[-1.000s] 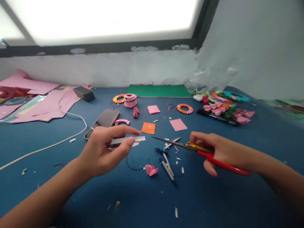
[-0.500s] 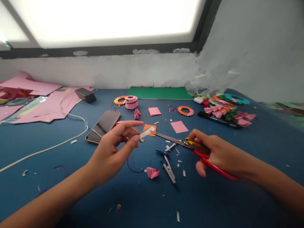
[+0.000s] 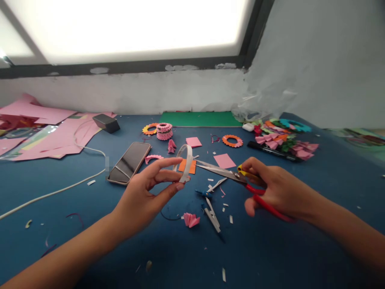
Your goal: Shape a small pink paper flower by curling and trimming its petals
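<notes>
The white paper strip [image 3: 185, 162], flat a second ago, is now stood up and curled, pinched in the left hand [image 3: 150, 188] above the bench [image 3: 300, 249]; the scissors [image 3: 228, 173], blades closed, are gripped by the right hand [image 3: 276, 188] and brought against it; a cut looks ready

Legible text: none found | Phone [image 3: 129, 162]: screen was dark, no characters showed | Black marker [image 3: 272, 151]: any print was too small to read | Scissors [image 3: 237, 176]: no brand mark made out | Paper strip [image 3: 187, 162] and coloured paper pieces: carried no lettering | Labels, numbers, signs: none readable.
</notes>
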Motion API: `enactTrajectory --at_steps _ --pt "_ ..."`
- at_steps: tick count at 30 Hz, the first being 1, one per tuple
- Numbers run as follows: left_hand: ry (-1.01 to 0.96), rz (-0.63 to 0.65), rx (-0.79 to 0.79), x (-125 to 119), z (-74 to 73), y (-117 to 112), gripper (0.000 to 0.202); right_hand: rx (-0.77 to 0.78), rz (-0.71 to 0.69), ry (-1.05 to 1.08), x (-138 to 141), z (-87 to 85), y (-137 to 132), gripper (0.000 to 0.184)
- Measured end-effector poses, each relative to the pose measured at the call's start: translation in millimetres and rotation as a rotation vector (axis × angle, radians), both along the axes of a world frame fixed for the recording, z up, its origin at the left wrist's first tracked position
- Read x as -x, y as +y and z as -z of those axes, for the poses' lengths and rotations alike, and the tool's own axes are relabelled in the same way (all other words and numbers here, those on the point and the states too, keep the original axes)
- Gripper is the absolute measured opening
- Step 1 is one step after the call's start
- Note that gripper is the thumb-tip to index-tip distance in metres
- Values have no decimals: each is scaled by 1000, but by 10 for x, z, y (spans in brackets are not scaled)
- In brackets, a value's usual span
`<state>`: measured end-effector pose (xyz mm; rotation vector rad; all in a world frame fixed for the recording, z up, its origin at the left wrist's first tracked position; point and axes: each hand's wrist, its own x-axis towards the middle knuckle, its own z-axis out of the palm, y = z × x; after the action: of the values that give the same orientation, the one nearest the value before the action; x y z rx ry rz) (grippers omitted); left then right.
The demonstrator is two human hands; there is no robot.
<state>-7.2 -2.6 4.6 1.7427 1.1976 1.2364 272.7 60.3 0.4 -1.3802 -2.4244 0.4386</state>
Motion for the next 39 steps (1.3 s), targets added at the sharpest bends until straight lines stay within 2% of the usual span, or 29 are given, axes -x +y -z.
enactTrajectory --at_steps 14,23,28,39 --pt "55 133 89 7 20 -10 64 -77 -38 -62 8 51 -5 70" --pt "226 180 78 20 38 11 53 -77 -73 -92 8 67 -20 72" --pt "243 183 16 31 59 16 50 -115 -33 -143 -68 77 50 75" --pt "284 175 27 28 77 14 51 -244 -121 -110 -39 110 29 71"
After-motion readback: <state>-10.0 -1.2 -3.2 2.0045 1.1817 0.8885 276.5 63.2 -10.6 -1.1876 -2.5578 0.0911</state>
